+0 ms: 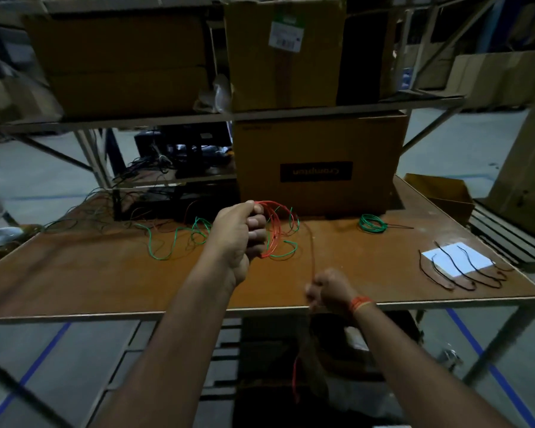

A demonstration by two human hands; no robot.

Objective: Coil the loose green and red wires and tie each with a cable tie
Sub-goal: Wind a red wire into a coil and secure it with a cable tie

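- My left hand (241,233) is raised over the middle of the table (74,282), fingers curled tight round a bunch of red wire (274,230) loops; the loops fan out to the right of the fist, hanging from the thumb side down toward the tabletop.
- My right hand (328,293) sits lower and nearer me, at the table's front edge, closed into a fist round the same red wire; the strand runs taut from the coil down to this fist, and its loose tail drops below the table edge; the hand is blurred, so I cannot make out the exact finger hold.
- Loose green wire (173,242) sprawls on the table just left of and behind my left hand, with some strands curling behind the red loops.
- A finished green coil (372,223) lies well to the right, near the big cardboard box (318,162) at the back.
- Black cable ties (464,267) lie in a row across a white sheet (457,257) at the right end of the table, well apart from both hands.
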